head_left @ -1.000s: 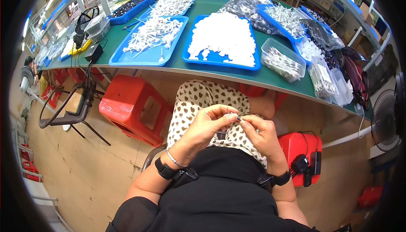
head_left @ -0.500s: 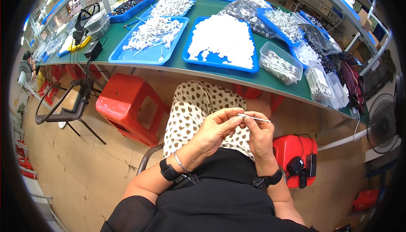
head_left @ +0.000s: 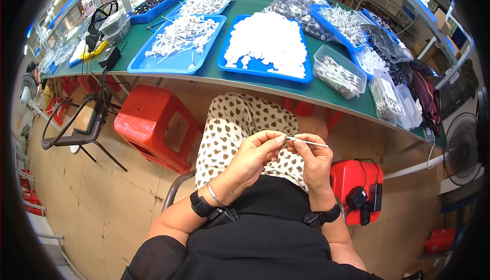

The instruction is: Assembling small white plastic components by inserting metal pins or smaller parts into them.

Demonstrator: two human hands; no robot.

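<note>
Left hand [head_left: 252, 155] and right hand [head_left: 314, 160] meet over lap, fingers [head_left: 296, 144] pinching thin white stick [head_left: 309, 141]. Blue trays [head_left: 176, 63] of white parts on green worktop [head_left: 332, 93].

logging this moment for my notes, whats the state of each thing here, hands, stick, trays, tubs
left hand: fingertips pinched on the stick's left end
right hand: pinching the stick near its left end
thin white stick: held level over the lap
middle blue tray: heaped with small white pieces
left blue tray: strewn with white sticks
clear tub: open, part filled
red stool: upright, unoccupied
</note>
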